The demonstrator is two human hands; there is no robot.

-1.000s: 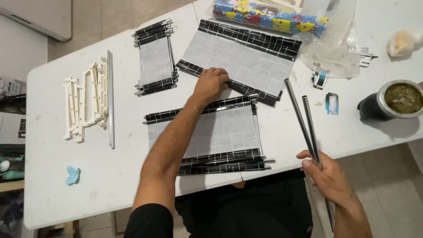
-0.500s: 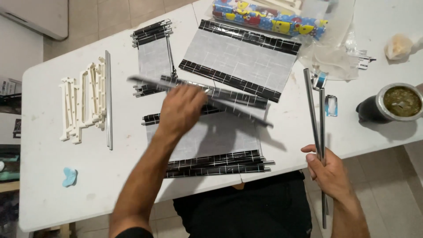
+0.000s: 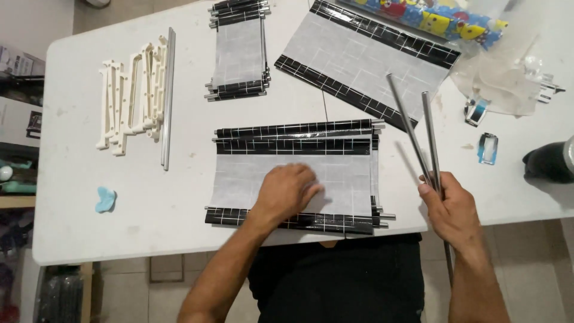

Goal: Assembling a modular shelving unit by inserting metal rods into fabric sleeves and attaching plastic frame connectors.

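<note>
I see a white rectangular plastic-topped table (image 3: 78, 233) filling most of the frame. Beige floor tiles (image 3: 137, 287) show along the bottom and at top left. A cluttered dark shelf (image 3: 18, 179) sits at the left edge.

Bright, even overhead light on the white table (image 3: 179, 221), soft short shadows, slight motion blur on the left hand (image 3: 287, 192).

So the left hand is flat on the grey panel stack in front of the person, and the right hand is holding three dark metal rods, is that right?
Not quite. In the head view the right hand holds two dark metal rods, not three. The rest stands: the left hand lies flat on the grey panel stack in front of the person.
</note>
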